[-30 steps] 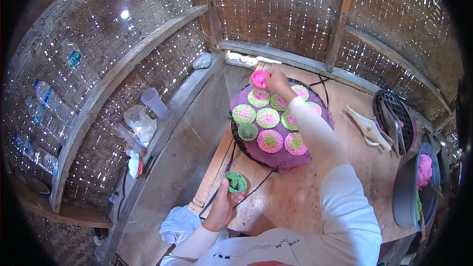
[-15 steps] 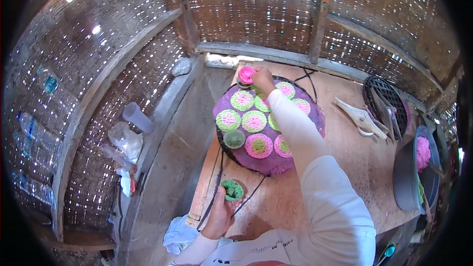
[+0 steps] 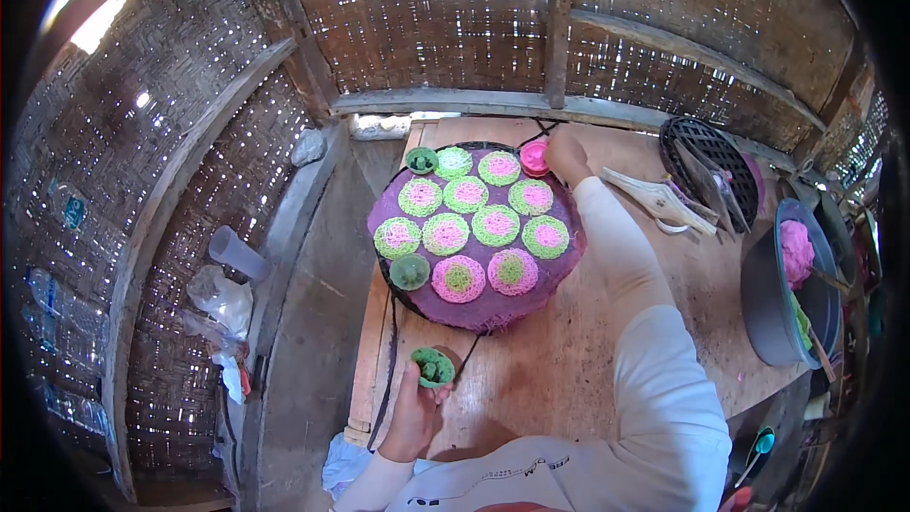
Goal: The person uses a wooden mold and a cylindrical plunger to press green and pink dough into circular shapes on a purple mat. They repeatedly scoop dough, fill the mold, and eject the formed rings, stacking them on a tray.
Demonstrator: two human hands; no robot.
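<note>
In my left hand [image 3: 414, 417], near the table's front left, is a small green cup [image 3: 433, 367] with green stuff inside. My right hand [image 3: 569, 157] reaches to the far right rim of a round black tray lined with a purple sheet [image 3: 479, 304]. Its fingers close on a small pink cup [image 3: 534, 158], partly hidden by the hand. Lacy round pieces in green and pink [image 3: 496, 225] lie in rows on the sheet. Another green cup [image 3: 422, 160] sits at the tray's far left. A paler green cup [image 3: 409, 271] rests at its near left.
Right of the tray lie a cream-coloured handled tool [image 3: 659, 199] and a black lattice tray [image 3: 701, 147]. A grey bucket [image 3: 766, 303] holding a pink mass [image 3: 796, 254] stands at the right. Woven walls enclose the table [image 3: 569, 360]; a plastic cup [image 3: 239, 253] is at left.
My right hand has carried the pink cup from the tray's far left to its far right. A green cup now shows where it was. The view has shifted; my left hand keeps its cup.
</note>
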